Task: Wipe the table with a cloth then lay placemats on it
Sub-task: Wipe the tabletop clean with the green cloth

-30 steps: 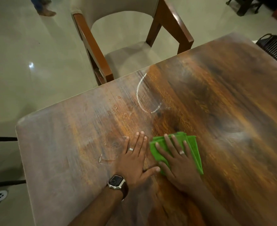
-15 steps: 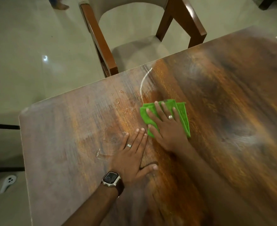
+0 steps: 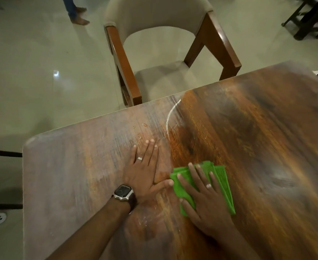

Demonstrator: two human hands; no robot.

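Pressing rather than pinching, the right hand (image 3: 208, 201) makes its grip on the folded green cloth (image 3: 222, 184) with a flat palm and spread fingers (image 3: 199, 173), pinning the cloth to the desk (image 3: 266, 147) without any curl around it. Just beside the cloth, toward the desk's rounded corner, the left hand (image 3: 145, 173) lies released and flat on the bare wood, holding nothing, its thumb tip almost touching the cloth's near edge; a smartwatch (image 3: 123, 192) sits on that wrist. Beyond the cloth, toward the armchair (image 3: 163, 53) tucked at the desk's far edge, a pale curved streak (image 3: 170, 117) and small spots mark the wood. This looks like the wiping step, with the placemat step not begun, since no placemats are in view. The next move probably calls for steady downward pressure while sliding the cloth away toward that streak, and then across the duller wood on the left hand's side.
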